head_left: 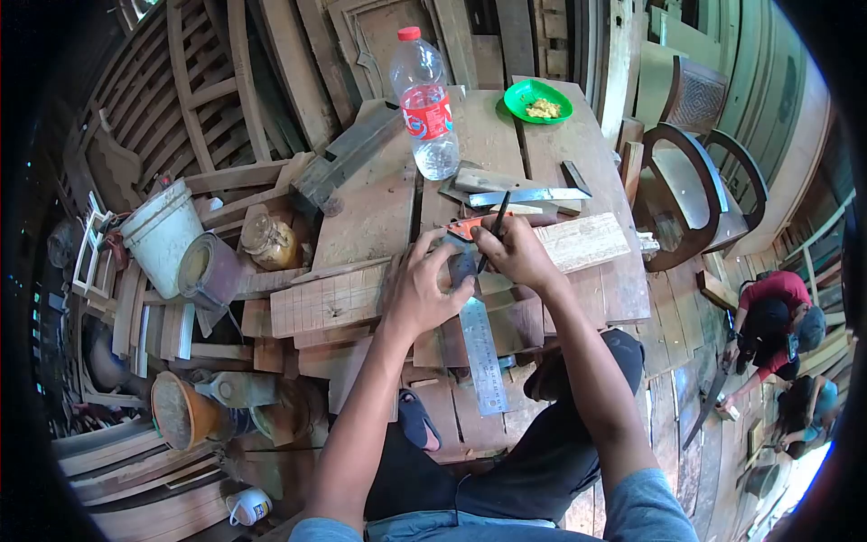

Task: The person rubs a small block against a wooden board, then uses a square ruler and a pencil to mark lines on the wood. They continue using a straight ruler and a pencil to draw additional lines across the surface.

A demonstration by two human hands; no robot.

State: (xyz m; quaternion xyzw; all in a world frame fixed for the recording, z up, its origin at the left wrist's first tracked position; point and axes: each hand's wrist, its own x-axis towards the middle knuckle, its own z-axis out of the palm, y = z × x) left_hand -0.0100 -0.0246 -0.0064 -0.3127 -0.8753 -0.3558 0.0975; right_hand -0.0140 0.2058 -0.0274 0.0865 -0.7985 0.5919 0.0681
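Note:
My left hand (pixel 426 287) is closed around the upper part of a metal ruler (pixel 483 361), whose graduated blade hangs down past the board's front edge. An orange tool piece (pixel 465 226) shows between my hands. In my right hand (pixel 517 253) is a dark, thin pencil (pixel 499 217), pinched and slanting down to the ruler's side. Both hands rest over a light wooden board (pixel 339 300) that lies across the workbench (pixel 564 163). Thin lines are marked on the board's left part. Behind the hands lie a saw-like metal blade (pixel 528 196) and wood scraps.
A water bottle (pixel 429 113) and a green dish (pixel 538 101) stand on the bench. Buckets (pixel 165 237) and a jar (pixel 269 242) are at left. A chair (pixel 691 181) stands at right; two people (pixel 778 316) work beyond it.

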